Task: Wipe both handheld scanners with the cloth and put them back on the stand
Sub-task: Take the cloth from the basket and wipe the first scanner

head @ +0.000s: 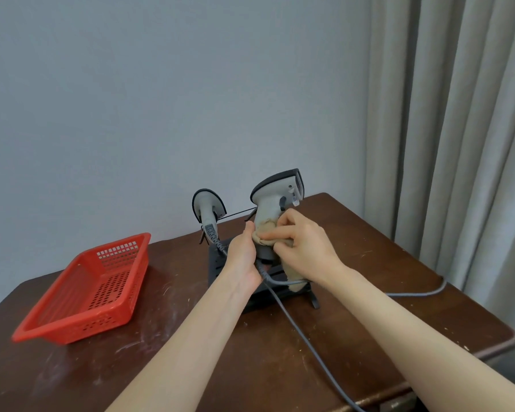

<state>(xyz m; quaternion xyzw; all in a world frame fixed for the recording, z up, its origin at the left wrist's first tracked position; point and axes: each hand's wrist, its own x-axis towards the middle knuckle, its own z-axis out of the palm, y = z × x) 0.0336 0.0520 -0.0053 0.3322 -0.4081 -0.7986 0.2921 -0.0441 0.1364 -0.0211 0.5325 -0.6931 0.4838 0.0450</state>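
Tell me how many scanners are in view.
2. The left scanner rests on the stand; the right scanner is held by the left hand while the right hand holds the cloth on its handle.

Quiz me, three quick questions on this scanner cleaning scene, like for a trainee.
1. True or false: both scanners sit on the stand.
2. Which hand presses the cloth on the held scanner? A left hand, B right hand.
3. Fill in: the basket is coloured ___.
Key: 1 false, only the other scanner sits on the stand; 2 B, the right hand, the left hand grips the handle; 3 red.
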